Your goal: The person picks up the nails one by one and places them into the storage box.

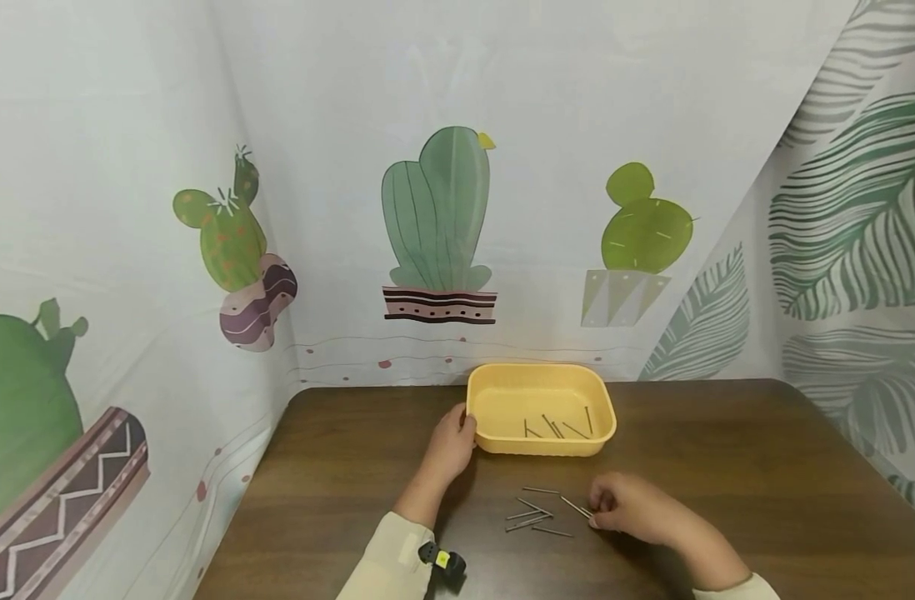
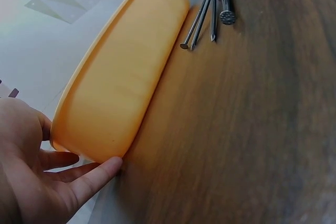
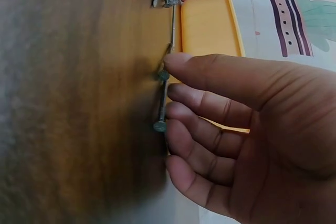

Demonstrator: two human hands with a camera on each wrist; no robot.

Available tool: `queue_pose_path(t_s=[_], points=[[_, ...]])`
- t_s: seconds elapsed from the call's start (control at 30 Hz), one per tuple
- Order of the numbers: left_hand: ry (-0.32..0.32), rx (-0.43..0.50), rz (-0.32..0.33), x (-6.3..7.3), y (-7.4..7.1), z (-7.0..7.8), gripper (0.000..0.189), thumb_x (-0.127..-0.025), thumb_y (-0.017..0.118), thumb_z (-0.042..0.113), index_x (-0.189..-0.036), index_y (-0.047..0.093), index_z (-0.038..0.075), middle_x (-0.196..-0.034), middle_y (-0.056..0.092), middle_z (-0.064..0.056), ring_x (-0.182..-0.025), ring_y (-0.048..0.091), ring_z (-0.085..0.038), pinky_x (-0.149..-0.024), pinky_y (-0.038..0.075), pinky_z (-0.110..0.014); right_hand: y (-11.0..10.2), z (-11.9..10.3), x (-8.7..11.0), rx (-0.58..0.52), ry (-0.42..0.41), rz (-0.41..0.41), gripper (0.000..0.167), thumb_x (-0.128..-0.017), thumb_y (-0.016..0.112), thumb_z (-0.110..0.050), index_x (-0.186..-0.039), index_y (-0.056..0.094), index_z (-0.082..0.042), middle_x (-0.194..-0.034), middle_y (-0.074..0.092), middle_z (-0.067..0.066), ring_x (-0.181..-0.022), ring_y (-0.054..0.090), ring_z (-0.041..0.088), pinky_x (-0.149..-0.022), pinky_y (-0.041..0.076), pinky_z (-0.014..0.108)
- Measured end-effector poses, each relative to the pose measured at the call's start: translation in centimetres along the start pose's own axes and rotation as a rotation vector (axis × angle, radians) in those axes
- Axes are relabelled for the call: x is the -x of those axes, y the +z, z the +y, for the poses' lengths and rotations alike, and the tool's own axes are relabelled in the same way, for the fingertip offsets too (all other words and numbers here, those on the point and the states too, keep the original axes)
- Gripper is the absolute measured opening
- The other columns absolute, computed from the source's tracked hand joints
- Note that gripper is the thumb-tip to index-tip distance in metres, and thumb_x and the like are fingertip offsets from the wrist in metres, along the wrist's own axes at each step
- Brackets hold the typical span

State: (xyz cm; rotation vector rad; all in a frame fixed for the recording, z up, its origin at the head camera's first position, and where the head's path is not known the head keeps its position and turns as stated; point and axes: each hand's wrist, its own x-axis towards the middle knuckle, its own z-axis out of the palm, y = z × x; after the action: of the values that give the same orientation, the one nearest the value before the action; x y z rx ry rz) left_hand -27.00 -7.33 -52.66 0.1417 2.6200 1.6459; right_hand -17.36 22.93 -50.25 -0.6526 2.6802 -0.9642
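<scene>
A yellow plastic tray (image 1: 540, 447) stands at the back of the table with several nails (image 1: 555, 428) inside. My left hand (image 1: 452, 442) holds it by its left end, the fingers (image 2: 97, 179) against the outer wall and low corner. In front of the tray, several steel nails (image 1: 536, 508) lie loosely crossed on the wood. To their right is my right hand (image 1: 630, 507), with thumb and fingertips pinching at a pair of nails (image 1: 575, 506). The right wrist view shows one nail head (image 3: 164, 75) at the thumb tip and another (image 3: 159, 126) beside the lower fingers.
The dark wooden table (image 1: 337, 467) reaches back to a white cloth (image 1: 330, 208) printed with cacti and leaves. A black strap with a small device (image 1: 444, 560) sits at the left sleeve.
</scene>
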Motion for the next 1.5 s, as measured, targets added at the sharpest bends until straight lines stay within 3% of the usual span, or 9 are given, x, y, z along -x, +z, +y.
queue_pose_path(t_s=[0.23, 1.5], points=[[0.002, -0.012, 0.005, 0.1, 0.0, 0.0, 0.049, -0.108, 0.035, 0.027, -0.147, 0.047, 0.001, -0.128, 0.059, -0.017, -0.102, 0.065, -0.022, -0.086, 0.059, -0.036, 0.4, 0.0, 0.0, 0.040, 0.003, 0.027, 0.017, -0.083, 0.080, -0.020, -0.080, 0.063, -0.017, -0.070, 0.057, -0.012, -0.064, 0.046, -0.003, -0.057, 0.041, 0.021], [0.007, -0.020, 0.001, 0.1, -0.1, 0.1, 0.047, -0.108, 0.035, 0.027, -0.146, 0.048, 0.003, -0.131, 0.059, -0.016, -0.102, 0.065, -0.021, -0.086, 0.059, -0.037, 1.3, -0.1, -0.7, 0.108, -0.030, 0.080, 0.017, -0.086, 0.076, -0.016, -0.076, 0.063, -0.019, -0.069, 0.056, -0.012, -0.062, 0.044, -0.004, -0.056, 0.040, 0.020]])
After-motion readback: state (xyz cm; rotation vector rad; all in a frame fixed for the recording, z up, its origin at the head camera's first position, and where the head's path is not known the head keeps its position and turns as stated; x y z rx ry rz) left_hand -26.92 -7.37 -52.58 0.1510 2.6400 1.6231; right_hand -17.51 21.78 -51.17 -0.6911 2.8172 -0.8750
